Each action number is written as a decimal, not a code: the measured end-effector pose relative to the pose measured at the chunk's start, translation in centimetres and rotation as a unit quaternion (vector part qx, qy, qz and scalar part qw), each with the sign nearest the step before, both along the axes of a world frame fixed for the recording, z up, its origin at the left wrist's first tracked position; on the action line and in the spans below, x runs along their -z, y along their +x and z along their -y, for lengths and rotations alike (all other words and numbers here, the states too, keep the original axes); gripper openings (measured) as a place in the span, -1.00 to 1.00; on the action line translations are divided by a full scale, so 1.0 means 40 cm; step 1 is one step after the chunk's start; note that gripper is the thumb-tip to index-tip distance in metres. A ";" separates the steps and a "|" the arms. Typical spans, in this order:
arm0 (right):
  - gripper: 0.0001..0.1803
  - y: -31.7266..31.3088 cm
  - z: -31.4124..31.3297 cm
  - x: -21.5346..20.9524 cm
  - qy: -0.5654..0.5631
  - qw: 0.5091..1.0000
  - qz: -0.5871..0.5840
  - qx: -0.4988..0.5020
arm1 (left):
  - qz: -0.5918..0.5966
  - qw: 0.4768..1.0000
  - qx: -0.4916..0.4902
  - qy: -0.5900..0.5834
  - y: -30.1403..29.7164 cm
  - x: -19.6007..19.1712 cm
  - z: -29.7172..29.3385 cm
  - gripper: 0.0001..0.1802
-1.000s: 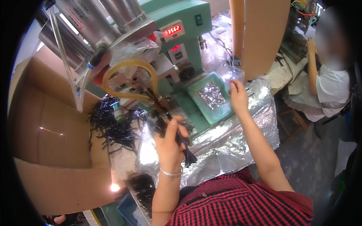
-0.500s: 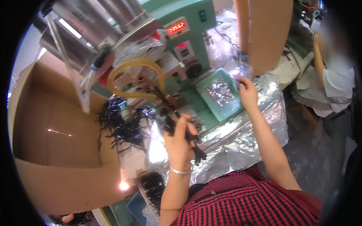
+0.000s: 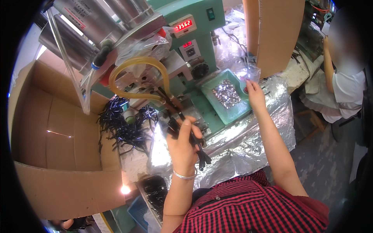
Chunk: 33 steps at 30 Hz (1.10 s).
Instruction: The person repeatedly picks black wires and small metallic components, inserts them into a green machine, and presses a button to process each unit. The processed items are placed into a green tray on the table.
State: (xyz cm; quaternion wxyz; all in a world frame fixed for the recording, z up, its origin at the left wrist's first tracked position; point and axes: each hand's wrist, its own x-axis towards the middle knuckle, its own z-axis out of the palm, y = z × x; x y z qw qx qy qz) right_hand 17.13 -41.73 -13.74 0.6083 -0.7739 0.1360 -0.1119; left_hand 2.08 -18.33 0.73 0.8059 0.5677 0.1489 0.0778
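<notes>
My left hand (image 3: 182, 145) grips a bundle of black cable pieces (image 3: 190, 136) and holds it up at the front of a green press machine (image 3: 190, 35), just under a looped yellow hose (image 3: 136, 77). The ends of the bundle hang down past my palm. My right hand (image 3: 254, 93) rests at the right edge of a green tray (image 3: 217, 108) that holds a heap of small shiny metal parts (image 3: 227, 93). Its fingers are bent and touch a clear plastic bag (image 3: 248, 70); whether they pinch anything is not visible.
A pile of black cable pieces (image 3: 120, 128) lies left of the machine beside a big open cardboard box (image 3: 54, 147). Crinkled silver foil (image 3: 248, 143) covers the bench. A basket of black parts (image 3: 155, 192) sits near my left elbow. Another person (image 3: 342, 77) sits at the right.
My right hand has stayed by the tray's right edge while the view shifted. My left hand keeps the cable bundle at the machine, raised slightly toward it.
</notes>
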 end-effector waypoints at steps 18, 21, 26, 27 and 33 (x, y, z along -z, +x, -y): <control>-0.61 -0.009 0.020 -0.012 0.168 0.985 -0.030 -0.021 | 0.005 1.000 -0.004 0.016 -0.002 -0.001 0.002 -0.83; -0.62 -0.009 0.017 0.010 0.198 0.979 0.005 -0.038 | 0.004 1.000 -0.009 0.020 0.000 0.003 0.003 -0.83; -0.61 -0.004 0.023 0.021 0.183 0.983 0.002 -0.032 | 0.006 1.000 -0.009 0.013 -0.001 0.002 0.004 -0.83; -0.61 -0.003 0.018 0.023 0.177 0.984 -0.001 -0.029 | 0.006 1.000 -0.007 0.012 -0.001 0.005 -0.001 -0.83; -0.61 -0.004 0.017 0.015 0.175 0.984 -0.002 -0.035 | 0.005 1.000 0.002 0.004 0.000 0.007 -0.005 -0.82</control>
